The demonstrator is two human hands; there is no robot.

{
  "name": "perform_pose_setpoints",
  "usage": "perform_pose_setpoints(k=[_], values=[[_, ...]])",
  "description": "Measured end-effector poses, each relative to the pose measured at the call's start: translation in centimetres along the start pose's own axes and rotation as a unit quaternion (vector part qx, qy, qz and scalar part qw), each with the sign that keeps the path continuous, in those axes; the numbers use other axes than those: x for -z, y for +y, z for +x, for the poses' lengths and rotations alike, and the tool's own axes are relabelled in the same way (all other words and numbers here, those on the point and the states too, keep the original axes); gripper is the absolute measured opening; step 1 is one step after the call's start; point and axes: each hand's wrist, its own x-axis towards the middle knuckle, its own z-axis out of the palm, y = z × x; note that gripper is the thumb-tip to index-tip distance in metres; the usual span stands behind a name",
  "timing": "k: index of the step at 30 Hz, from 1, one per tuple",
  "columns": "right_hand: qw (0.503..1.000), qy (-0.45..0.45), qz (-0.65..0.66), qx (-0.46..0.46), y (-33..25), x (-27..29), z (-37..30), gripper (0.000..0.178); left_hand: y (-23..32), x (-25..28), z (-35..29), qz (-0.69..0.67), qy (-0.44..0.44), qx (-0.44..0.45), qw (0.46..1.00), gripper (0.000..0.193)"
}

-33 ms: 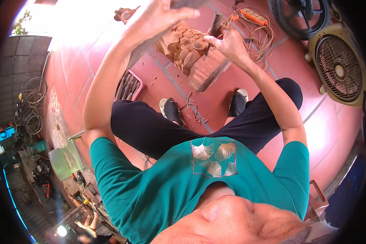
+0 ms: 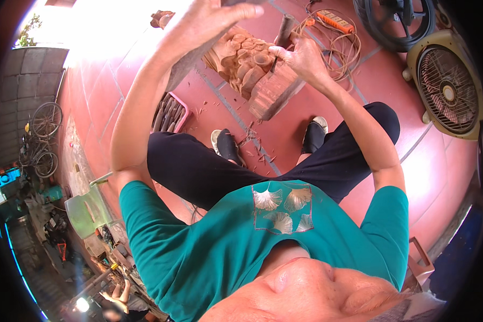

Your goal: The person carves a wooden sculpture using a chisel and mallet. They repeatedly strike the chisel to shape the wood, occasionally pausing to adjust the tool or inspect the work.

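A carved block of reddish-brown wood [image 2: 276, 91] lies on the floor in front of my feet, with rounded relief shapes along its far part and a plain squared near end. My right hand [image 2: 306, 58] is closed round a chisel [image 2: 284, 31]; its blade comes down onto the block where carving meets plain wood. Raised at the top edge, my left hand [image 2: 201, 29] grips a grey-brown wooden mallet [image 2: 190, 68], which passes behind the hand and wrist. The left fingers are partly cut off by the frame; its thumb sticks out to the right.
A pink tray [image 2: 183, 115] of dark-handled tools stands by my left knee. Wood chips [image 2: 252, 140] lie between my feet. On the right are an orange power strip [image 2: 335, 21] with coiled cable, a wheel [image 2: 397, 27] and a floor fan [image 2: 448, 88]. A green chair [image 2: 88, 212] stands left.
My left hand has shifted very slightly, its thumb now a little higher. My right hand, the chisel and the block look the same.
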Motion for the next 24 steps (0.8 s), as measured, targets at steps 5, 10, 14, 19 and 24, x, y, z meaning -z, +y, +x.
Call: perform_pose_setpoints(k=[5, 10, 14, 19, 24], values=[[1.0, 0.016, 0.025, 0.007, 0.8, -0.2, 0.1, 0.042, 0.7, -1.5, -0.1, 0.041, 0.022, 0.012, 0.999, 0.076], [1.0, 0.012, 0.008, -0.01, 1.1, 0.0, 0.8, 0.043, 1.7, -2.1, -0.6, 0.027, -0.09, 0.177, 0.98, 0.079], [0.999, 0.024, 0.012, 0.029, 1.3, -0.4, 0.5, 0.045, 3.2, -0.7, 0.3, 0.0, -0.028, 0.096, 0.995, 0.076], [1.0, -0.004, -0.017, 0.022, 0.5, -0.6, 0.8, 0.04, 3.2, 0.4, 1.5, 0.061, 0.036, -0.052, 0.996, 0.076], [0.999, 0.006, 0.0, 0.052, 1.1, -0.8, 0.9, 0.041, 4.6, -0.3, 0.7, 0.152, -0.126, 0.155, 0.968, 0.077]])
